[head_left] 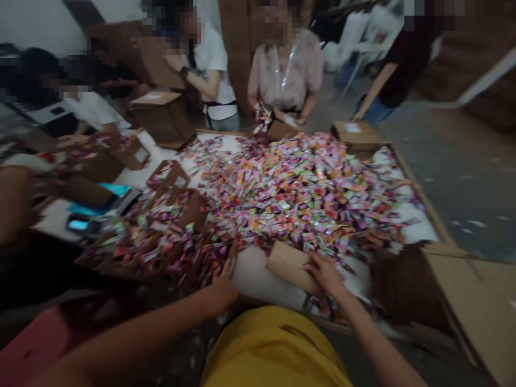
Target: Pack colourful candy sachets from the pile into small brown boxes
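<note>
My right hand [325, 273] grips the right end of a small brown cardboard box [288, 263], which lies tilted at the near edge of the white tabletop [258, 274]. To its left, my left hand [228, 277] has its fingers stretched out beside filled cardboard boxes, holding nothing that I can see. Those fingers are blurred, and I cannot tell whether they touch the packets there. Beyond both hands spreads a large heap of small, colourful wrapped packets [294, 188]. Several open boxes of packets [161, 236] crowd the left side.
Across the table a person in a pale pink top [286, 75] holds a carton [282, 126] and packets. Other people stand or sit around. A phone-like device [80, 224] lies at left. A large carton [475, 290] stands at right; a wooden rim [419, 188] edges the table.
</note>
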The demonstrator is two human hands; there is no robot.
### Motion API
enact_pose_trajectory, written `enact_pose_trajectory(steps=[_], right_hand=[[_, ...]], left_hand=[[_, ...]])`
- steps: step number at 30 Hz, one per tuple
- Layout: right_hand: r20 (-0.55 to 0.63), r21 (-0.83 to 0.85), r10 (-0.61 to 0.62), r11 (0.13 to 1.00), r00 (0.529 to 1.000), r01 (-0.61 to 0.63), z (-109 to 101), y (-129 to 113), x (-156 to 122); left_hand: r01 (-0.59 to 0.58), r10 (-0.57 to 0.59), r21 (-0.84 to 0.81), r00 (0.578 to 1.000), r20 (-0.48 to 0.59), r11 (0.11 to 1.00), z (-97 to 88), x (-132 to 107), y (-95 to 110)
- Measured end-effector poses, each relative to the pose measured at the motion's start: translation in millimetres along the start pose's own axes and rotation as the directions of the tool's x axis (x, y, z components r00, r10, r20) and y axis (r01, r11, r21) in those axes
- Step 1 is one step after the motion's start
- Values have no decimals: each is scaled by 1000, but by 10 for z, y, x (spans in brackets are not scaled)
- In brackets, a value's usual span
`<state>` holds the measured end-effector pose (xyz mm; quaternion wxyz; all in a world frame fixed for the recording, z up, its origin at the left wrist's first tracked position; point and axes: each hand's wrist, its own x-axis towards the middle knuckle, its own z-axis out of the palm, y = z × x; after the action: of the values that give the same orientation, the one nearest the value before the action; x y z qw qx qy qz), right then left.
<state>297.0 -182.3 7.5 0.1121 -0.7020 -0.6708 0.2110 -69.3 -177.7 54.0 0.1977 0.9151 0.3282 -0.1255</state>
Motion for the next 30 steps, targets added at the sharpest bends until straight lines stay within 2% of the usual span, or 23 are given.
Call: enact_pose_trajectory(steps=[2,5,8,11,13,15,19,21,24,26,28,29,30], right_hand=[[46,45,64,997,997,-66,-96,-128,-71],[82,124,117,984,990,-126,-179,-251,-110],[67,161,140,975,988,-150,-165,-276,-98],[-19,128,237,964,971,-233,-71,-294,-107],[-73,87,291,955,954,-285,-3,-310,-118],[-82,83,288,956,954,-281,35,-308,-127],[-61,206,241,953,969,-224,15,-231,-142],[-43,289,207,939,977,-187,-22,-159,-134],[-44,466,171,875,984,-131,-78,20,-70],[-55,587,173,802,983,-108,-104,203,-17],[-74,670,281,724,957,-161,-116,446,7],[-81,699,372,682,925,-214,-120,591,3],[-84,716,470,641,878,-275,-124,747,-8]], left_hand=[[-14,11,-20,995,-101,1000,-93,377,252],[-30,-7,-112,950,-312,993,-253,1067,526],[-24,-38,-185,946,-321,982,-262,1622,638],[2,-68,-176,927,-369,984,-102,1846,608],[30,-79,-127,911,-406,991,6,1848,549],[22,-48,-72,922,-385,997,60,1809,493],[-117,138,89,943,-302,989,-36,1716,521],[-168,195,136,956,-217,976,-141,1665,632],[-230,234,113,972,-22,967,-254,1575,813],[-157,158,56,987,-9,986,-242,1462,872],[46,-55,-63,989,-137,997,-138,1273,862],[171,-204,-167,956,-210,971,-53,1151,837],[284,-363,-298,896,-256,911,50,1017,805]])
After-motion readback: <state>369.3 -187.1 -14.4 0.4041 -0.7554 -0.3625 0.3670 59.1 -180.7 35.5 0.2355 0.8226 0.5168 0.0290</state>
